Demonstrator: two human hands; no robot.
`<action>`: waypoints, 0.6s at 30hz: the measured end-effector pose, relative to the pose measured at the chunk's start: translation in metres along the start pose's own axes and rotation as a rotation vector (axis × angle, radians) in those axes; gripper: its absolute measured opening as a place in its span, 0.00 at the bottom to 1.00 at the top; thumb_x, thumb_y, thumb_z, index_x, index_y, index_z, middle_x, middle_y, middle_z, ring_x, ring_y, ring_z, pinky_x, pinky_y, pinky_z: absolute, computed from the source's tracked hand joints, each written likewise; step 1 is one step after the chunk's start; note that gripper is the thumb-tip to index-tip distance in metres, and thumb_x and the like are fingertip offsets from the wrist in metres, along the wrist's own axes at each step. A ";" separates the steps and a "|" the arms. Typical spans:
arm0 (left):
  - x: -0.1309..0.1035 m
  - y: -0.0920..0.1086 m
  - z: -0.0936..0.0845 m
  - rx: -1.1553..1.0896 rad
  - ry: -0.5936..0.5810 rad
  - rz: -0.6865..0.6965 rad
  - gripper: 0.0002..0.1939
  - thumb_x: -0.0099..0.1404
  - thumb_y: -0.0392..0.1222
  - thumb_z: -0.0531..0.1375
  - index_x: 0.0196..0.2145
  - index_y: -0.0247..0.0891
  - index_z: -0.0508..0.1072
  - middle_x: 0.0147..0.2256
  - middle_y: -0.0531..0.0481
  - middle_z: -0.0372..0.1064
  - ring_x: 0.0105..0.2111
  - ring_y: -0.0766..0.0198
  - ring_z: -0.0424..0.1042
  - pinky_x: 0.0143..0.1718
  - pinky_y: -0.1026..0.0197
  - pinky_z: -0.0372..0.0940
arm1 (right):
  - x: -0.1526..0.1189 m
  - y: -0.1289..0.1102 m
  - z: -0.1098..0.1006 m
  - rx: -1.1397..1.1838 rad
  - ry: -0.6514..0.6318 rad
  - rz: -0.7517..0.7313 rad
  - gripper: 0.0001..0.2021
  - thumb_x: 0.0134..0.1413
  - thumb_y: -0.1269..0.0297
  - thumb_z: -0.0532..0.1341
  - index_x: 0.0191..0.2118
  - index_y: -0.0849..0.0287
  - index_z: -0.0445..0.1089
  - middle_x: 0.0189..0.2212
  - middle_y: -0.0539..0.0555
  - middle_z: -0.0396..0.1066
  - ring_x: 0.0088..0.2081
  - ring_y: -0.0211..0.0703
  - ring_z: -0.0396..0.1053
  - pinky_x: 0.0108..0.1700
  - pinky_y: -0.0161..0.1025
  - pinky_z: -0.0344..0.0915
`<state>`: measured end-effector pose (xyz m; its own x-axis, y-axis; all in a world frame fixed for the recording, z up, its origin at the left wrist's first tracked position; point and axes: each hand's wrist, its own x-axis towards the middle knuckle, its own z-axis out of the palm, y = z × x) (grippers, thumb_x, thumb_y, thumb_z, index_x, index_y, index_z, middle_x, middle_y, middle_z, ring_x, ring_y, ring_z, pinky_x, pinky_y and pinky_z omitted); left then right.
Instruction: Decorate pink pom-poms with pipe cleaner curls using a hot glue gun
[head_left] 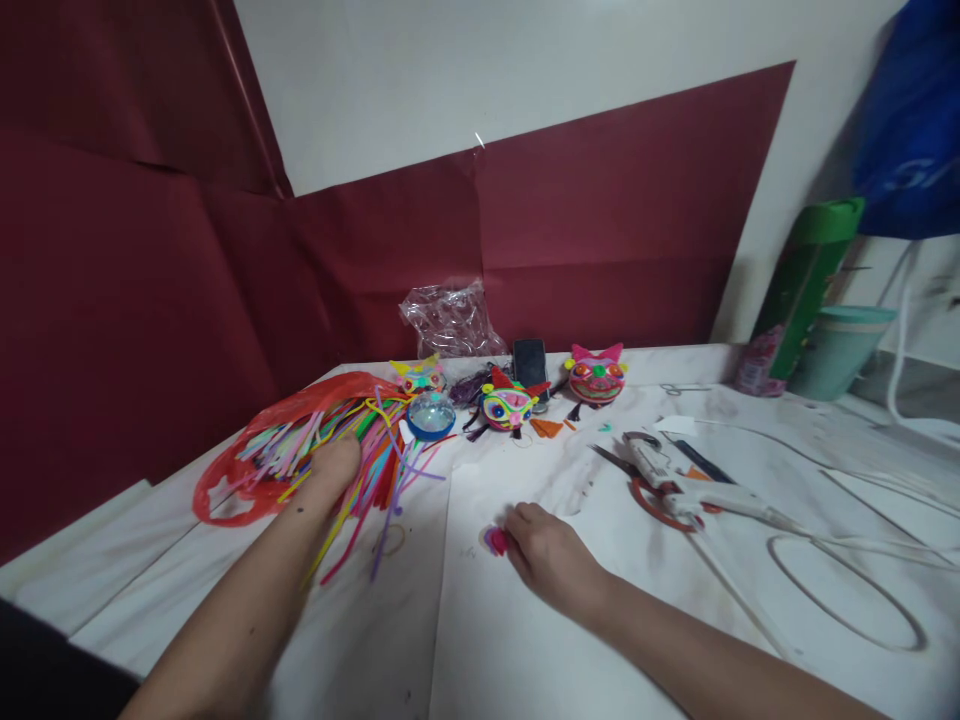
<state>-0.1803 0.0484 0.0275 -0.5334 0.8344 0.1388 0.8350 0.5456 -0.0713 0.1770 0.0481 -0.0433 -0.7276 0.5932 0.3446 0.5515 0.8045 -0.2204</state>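
Observation:
My left hand [335, 462] reaches into a spread bundle of many-coloured pipe cleaners [375, 470] on the left of the table. Its fingers are hidden or blurred, so I cannot make out whether they grip any. My right hand [544, 552] rests low over the white sheet in the middle, fingers curled together. At its fingertips is a small pink-and-purple coiled piece [496, 541], seemingly pinched. Beyond the hands sit decorated animal heads: a pink one [596, 377], one with red ears [508, 403] and a yellow-eared one [420, 376].
A red plastic bag [214, 495] lies under the pipe cleaners. Near the heads are a blue-rimmed round dish [431, 415], a black phone [531, 365] and a clear wrapper [452, 318]. To the right lie red-handled scissors [660, 505], a corded glue gun [720, 495] and a teal bin [844, 355].

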 end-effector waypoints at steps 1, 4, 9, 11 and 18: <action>0.000 -0.001 -0.001 0.014 -0.018 -0.006 0.17 0.67 0.45 0.58 0.51 0.36 0.67 0.50 0.44 0.66 0.45 0.57 0.70 0.45 0.49 0.69 | 0.000 0.000 -0.001 -0.005 -0.002 -0.001 0.07 0.58 0.73 0.54 0.35 0.60 0.69 0.35 0.56 0.71 0.38 0.45 0.68 0.39 0.37 0.62; -0.003 -0.005 -0.007 0.049 -0.071 -0.001 0.17 0.67 0.45 0.58 0.51 0.36 0.67 0.50 0.44 0.66 0.45 0.57 0.70 0.45 0.49 0.69 | 0.001 -0.001 -0.002 -0.018 -0.012 -0.001 0.07 0.58 0.73 0.54 0.35 0.61 0.70 0.35 0.56 0.71 0.38 0.45 0.68 0.39 0.37 0.62; -0.012 -0.017 -0.017 0.037 -0.058 0.016 0.16 0.67 0.45 0.58 0.50 0.35 0.68 0.49 0.44 0.67 0.45 0.57 0.70 0.45 0.49 0.68 | 0.001 -0.001 -0.004 -0.032 -0.037 0.010 0.07 0.58 0.73 0.54 0.35 0.62 0.70 0.35 0.57 0.71 0.38 0.45 0.68 0.38 0.37 0.62; -0.014 -0.023 -0.020 0.010 -0.029 -0.001 0.15 0.68 0.46 0.57 0.47 0.34 0.69 0.47 0.44 0.69 0.45 0.57 0.70 0.46 0.48 0.67 | 0.001 -0.001 -0.004 -0.036 -0.045 0.011 0.07 0.58 0.72 0.54 0.36 0.62 0.70 0.36 0.57 0.71 0.38 0.45 0.68 0.38 0.37 0.62; -0.020 -0.037 -0.023 -0.271 0.081 -0.041 0.14 0.67 0.46 0.58 0.45 0.34 0.70 0.43 0.47 0.70 0.40 0.59 0.72 0.41 0.53 0.70 | 0.002 -0.001 -0.006 -0.046 -0.052 0.015 0.07 0.58 0.72 0.55 0.37 0.62 0.70 0.36 0.58 0.71 0.39 0.45 0.68 0.38 0.37 0.61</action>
<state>-0.1976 0.0099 0.0496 -0.5639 0.7973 0.2153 0.8245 0.5288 0.2015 0.1772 0.0481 -0.0369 -0.7386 0.6071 0.2933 0.5800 0.7939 -0.1826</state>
